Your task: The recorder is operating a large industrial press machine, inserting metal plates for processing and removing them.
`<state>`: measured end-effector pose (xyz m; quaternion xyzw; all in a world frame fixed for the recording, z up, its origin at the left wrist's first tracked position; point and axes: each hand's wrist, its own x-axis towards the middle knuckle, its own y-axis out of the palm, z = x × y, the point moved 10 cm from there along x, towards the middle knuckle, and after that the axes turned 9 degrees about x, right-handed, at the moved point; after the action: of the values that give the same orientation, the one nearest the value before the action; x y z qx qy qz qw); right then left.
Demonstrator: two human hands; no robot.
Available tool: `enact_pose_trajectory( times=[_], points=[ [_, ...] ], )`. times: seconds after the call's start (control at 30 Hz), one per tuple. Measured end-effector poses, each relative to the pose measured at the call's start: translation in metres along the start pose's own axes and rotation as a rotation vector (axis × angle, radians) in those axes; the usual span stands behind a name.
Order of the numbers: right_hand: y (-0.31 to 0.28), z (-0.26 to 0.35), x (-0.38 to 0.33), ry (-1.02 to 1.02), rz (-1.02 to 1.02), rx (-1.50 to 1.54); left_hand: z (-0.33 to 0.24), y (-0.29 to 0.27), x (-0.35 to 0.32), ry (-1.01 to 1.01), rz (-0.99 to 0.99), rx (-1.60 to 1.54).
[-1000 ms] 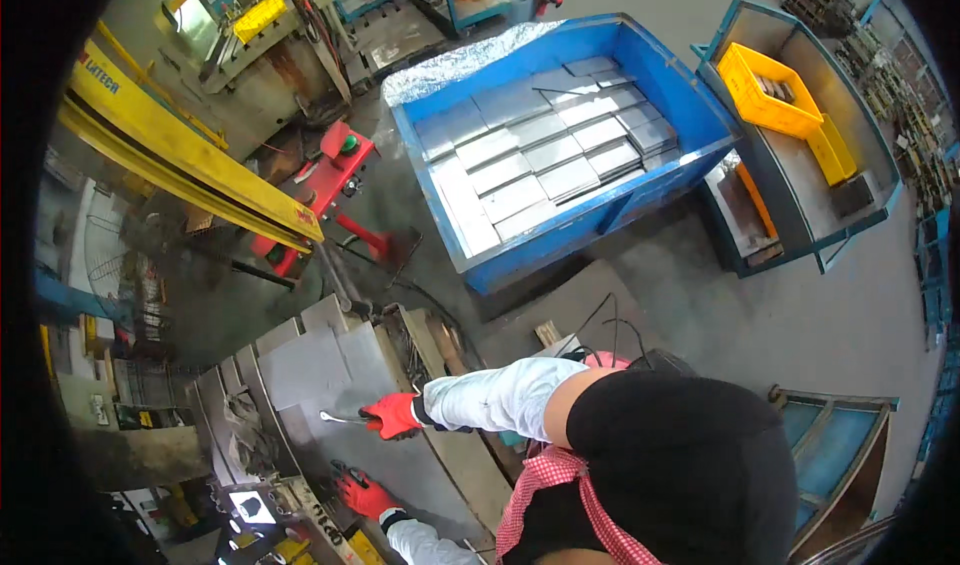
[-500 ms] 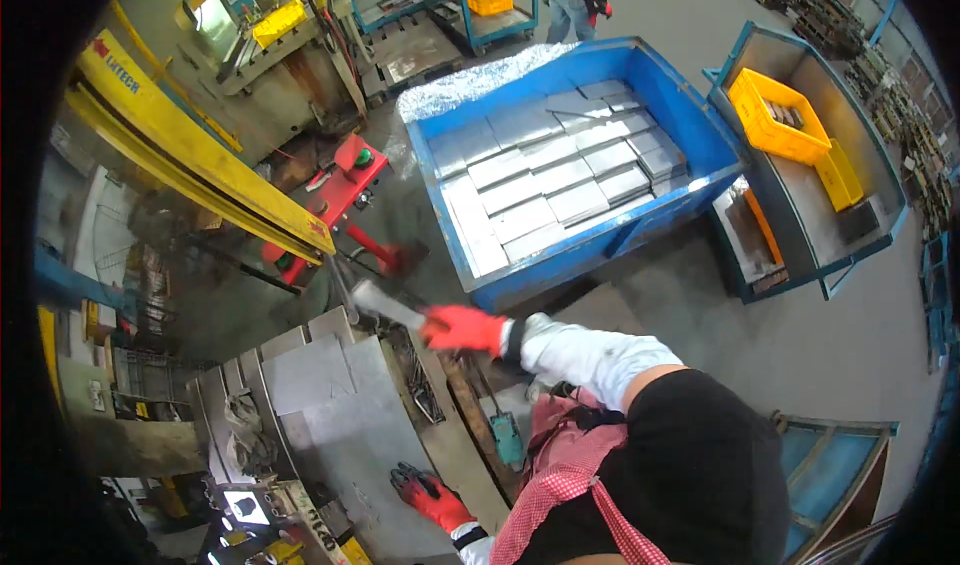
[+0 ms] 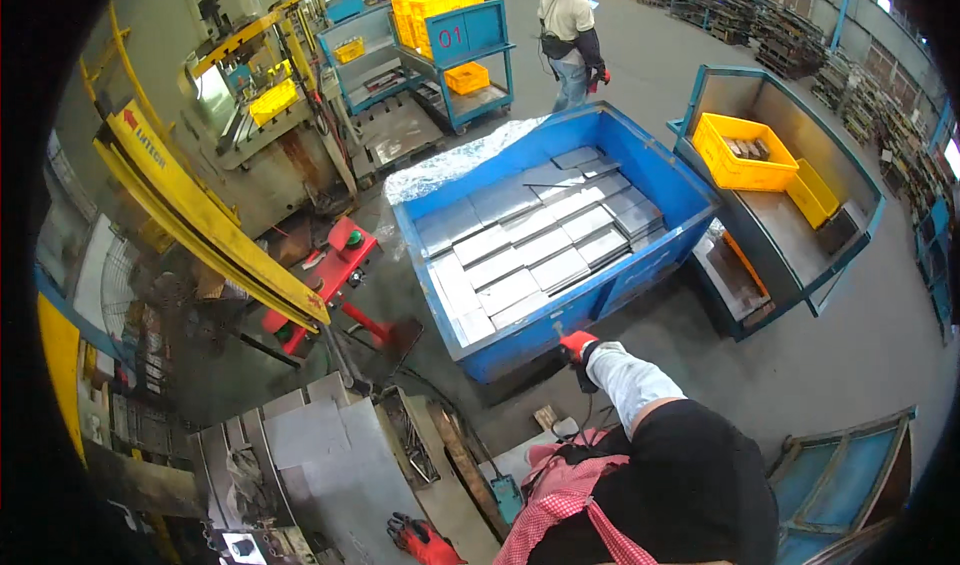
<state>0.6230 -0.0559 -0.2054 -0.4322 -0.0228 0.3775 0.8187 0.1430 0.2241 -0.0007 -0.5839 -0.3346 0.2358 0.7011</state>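
My left hand (image 3: 425,539), in a red glove with dark fingertips, rests with fingers spread on the flat grey metal sheet (image 3: 370,490) of the work table. My right hand (image 3: 578,345), also red-gloved, reaches out by the near wall of a large blue bin (image 3: 610,295). Its fingers are closed, and a small greyish end shows past them; the thing they hold is too small to name. Inside the bin lie rows of flat grey metal plates (image 3: 530,230).
A yellow machine arm (image 3: 215,230) and a red control stand (image 3: 335,265) are on the left. Right of the bin stands a metal cart (image 3: 800,230) with yellow crates (image 3: 745,155). Farther back, a person (image 3: 568,30) in red gloves stands near a blue trolley (image 3: 470,30).
My right hand has swung right, from over the table's edge to the bin's near wall. My left hand stays on the sheet. The view has tilted up, showing more of the person behind.
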Motion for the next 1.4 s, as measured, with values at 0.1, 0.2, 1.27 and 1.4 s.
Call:
enact_pose_trajectory(
  times=[0.1, 0.2, 1.27, 1.4],
  points=[
    [0.015, 0.034, 0.003, -0.191, 0.001, 0.335, -0.001, 0.009, -0.002, 0.042, -0.017, 0.146],
    [0.042, 0.078, 0.015, 0.074, 0.184, 0.617, 0.048, 0.057, -0.011, -0.245, 0.001, -0.714],
    [0.284, 0.5, -0.165, -0.107, 1.332, 0.751, 0.33, -0.085, -0.126, -1.155, -1.026, -2.088],
    [0.302, 0.495, -0.183, -0.047, 1.399, 0.713, 0.415, -0.037, -0.174, -1.165, -1.266, -1.866]
  ],
)
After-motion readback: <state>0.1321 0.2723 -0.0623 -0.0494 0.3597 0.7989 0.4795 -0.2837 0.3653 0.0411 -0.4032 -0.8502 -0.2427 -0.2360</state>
